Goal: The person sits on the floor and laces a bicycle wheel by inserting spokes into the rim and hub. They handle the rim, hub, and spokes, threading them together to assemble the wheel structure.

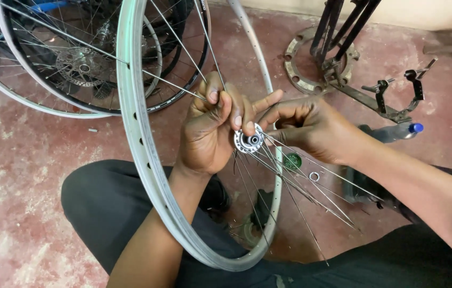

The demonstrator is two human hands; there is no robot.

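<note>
**Hub and loose spokes held inside a bare rim**

Both hands meet at frame centre, over the person's lap. Left hand [207, 130]: grip closed, fingers and thumb pinching a single spoke [151, 77] near its inner end. That spoke's long axis runs from the fingertips out toward 10 o'clock, ending at the rim. Right hand [303, 125]: grip closed around the far side of the small silver hub [251, 140], index finger extended toward 9 o'clock, touching the left hand's fingers.

Hub sits between the two hands, its axle bore facing the camera, flange ring visible. From the flange a bundle of loose spokes [300, 189] fans toward 4 and 5 o'clock, free ends unattached, hanging over the right thigh. A few more spokes rise toward 12 o'clock.

Silver rim [140, 154] stands roughly upright on the lap, long oval from 12 to 6 o'clock, spoke holes showing along its inner wall. Left forearm passes in front of the rim's lower left arc.

Floor [18, 176] is worn red concrete. At 10 to 11 o'clock, built wheels [84, 66] with disc rotors lean together. At 1 to 2 o'clock, a dark metal stand [343, 58] on a ring base, with a clamp bracket just beside it. At 3 o'clock, a bottle with a blue cap [415, 128]. Below the hub, on the floor, a small green cap [292, 161] and a metal ring [314, 176].
</note>
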